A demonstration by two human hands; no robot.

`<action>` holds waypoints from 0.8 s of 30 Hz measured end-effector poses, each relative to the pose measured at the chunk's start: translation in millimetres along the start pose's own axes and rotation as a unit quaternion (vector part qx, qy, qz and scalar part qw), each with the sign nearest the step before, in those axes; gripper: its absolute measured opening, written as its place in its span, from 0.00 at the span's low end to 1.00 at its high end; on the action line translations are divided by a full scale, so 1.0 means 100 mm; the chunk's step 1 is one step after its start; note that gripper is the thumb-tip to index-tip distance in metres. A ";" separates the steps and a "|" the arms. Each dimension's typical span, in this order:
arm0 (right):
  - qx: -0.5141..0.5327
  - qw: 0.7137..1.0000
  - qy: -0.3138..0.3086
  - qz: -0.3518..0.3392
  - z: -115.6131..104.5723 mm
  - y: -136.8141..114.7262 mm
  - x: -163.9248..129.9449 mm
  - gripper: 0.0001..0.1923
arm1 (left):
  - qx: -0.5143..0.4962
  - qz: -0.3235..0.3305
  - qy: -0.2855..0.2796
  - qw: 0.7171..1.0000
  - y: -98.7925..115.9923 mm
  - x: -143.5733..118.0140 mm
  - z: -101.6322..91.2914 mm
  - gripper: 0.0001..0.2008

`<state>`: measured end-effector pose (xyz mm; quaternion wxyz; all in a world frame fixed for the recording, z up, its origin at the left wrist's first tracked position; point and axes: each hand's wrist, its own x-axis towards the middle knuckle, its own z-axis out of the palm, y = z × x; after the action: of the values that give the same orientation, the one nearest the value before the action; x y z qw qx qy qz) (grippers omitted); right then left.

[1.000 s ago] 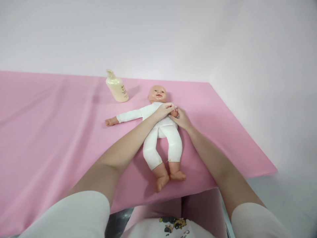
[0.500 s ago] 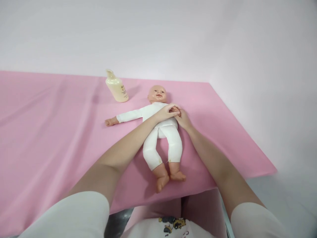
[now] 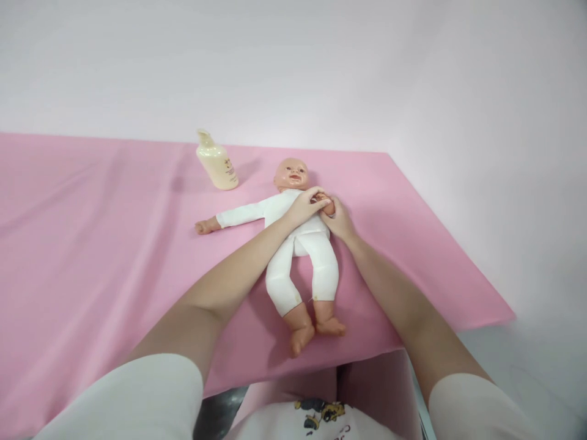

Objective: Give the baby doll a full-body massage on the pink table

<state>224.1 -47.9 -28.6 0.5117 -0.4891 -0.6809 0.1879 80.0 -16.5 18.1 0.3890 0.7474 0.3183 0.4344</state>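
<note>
A baby doll [image 3: 279, 211] with a white cloth body lies on its back, its head [image 3: 292, 173] away from me and its bare feet toward me. Its arm on the left is stretched out sideways. The doll's other hand [image 3: 327, 206] is raised over the chest between both of mine. My left hand [image 3: 305, 205] reaches across the chest, fingers curled around that doll hand. From the right, my right hand [image 3: 340, 220] grips the same doll hand or its wrist. Some of my fingers are hidden behind it.
A cream-coloured pump bottle [image 3: 219, 166] stands left of the doll's head. The pink cloth [image 3: 114, 244] covers the table, with folds on the left. White wall [image 3: 275, 73] rises behind. The table's near edge [image 3: 302, 374] lies just beyond my lap.
My left hand's fingers have shifted slightly on the doll's hand, and more of that hand shows between mine. The doll's body and the bottle stay in place.
</note>
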 end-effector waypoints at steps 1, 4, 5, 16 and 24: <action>0.011 1.000 0.003 0.006 -0.01 -0.01 0.00 0.17 | 0.012 -0.001 0.008 1.000 0.00 0.00 0.00 0.15; 0.036 0.998 0.017 0.039 -0.03 -0.03 0.01 0.15 | 0.033 -0.001 0.000 0.999 -0.01 0.00 -0.01 0.17; 0.041 0.998 0.020 0.050 -0.03 -0.04 0.01 0.16 | 0.031 0.002 -0.014 0.999 -0.01 0.00 -0.01 0.16; 0.088 0.996 0.007 0.032 -0.03 -0.06 0.00 0.17 | -0.044 0.004 -0.074 0.996 -0.06 0.00 0.01 0.19; 0.028 0.996 0.080 -0.035 -0.04 -0.04 -0.01 0.19 | -0.046 -0.013 -0.065 0.997 -0.05 0.01 0.00 0.19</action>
<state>225.5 -51.3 -24.8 0.5842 -0.4640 -0.6491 0.1489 79.2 -13.3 14.2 0.4481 0.7513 0.2817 0.3941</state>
